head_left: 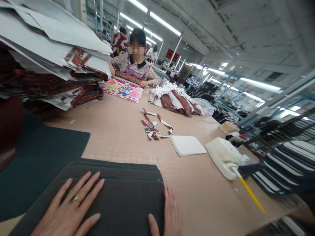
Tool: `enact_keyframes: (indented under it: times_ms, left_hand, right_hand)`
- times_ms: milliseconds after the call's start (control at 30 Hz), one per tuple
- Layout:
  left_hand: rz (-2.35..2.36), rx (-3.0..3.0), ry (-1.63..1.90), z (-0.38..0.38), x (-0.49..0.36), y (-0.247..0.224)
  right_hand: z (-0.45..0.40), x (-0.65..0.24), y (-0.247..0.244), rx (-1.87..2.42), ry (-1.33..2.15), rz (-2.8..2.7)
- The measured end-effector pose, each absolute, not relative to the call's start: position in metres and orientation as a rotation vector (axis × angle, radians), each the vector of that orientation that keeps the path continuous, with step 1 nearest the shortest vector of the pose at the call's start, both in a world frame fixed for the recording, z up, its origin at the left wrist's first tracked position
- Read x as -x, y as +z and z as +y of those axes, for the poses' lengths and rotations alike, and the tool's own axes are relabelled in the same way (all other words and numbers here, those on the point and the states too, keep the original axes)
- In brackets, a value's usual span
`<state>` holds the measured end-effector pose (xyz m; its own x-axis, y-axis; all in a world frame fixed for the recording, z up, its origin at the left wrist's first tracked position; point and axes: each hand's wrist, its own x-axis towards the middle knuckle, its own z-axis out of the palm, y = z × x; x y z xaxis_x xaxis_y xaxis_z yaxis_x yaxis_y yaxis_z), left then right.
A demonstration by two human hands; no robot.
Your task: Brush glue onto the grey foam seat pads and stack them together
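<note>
A stack of dark grey sheets [128, 193] lies on the table in front of me, its layered edges showing at the far side. On top of it, toward the left, my left hand [73, 203] rests flat with its fingers spread and a ring on one finger. My right hand [169, 209] is at the stack's right edge, fingers together along the side and the thumb apart on the top sheet. Another dark green-grey sheet [56, 144] lies to the left, partly beneath the stack.
High piles of white and red patterned material [61, 62] stand left. Beyond are fabric scraps [157, 127], white cards [188, 145], a white container [221, 154] with a yellow-handled tool [251, 193], and a floral board [123, 90] near a seated person. Stacked panels [285, 167] stand right.
</note>
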<state>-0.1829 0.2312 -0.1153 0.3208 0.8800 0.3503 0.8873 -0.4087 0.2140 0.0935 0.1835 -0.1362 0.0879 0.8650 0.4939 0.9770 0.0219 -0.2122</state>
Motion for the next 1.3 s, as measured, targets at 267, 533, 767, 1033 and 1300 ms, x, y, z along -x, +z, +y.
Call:
enact_keyframes:
  times_ms: [267, 533, 767, 1033, 1300]
  left_hand:
    - [-2.106, 2.751, -0.396, 0.27, 0.168, -0.041]
    - [-2.065, 2.997, -0.624, 0.265, 0.173, -0.02]
    - [-2.064, 2.999, -0.457, 0.271, 0.123, -0.026]
    - [-2.155, 2.991, -0.39, 0.28, 0.103, -0.026]
    - [-1.942, 3.503, -0.731, 0.266, 0.128, 0.025]
  right_hand:
    - [0.184, -0.09, -0.124, 1.773, -0.254, -1.846]
    - [0.193, -0.108, -0.111, 1.651, -0.234, -1.935]
    - [0.2, -0.102, -0.126, 1.602, -0.325, -1.947]
    - [0.2, -0.102, -0.123, 1.519, -0.322, -1.96]
    - [0.199, -0.104, -0.079, 1.477, 0.668, -1.33]
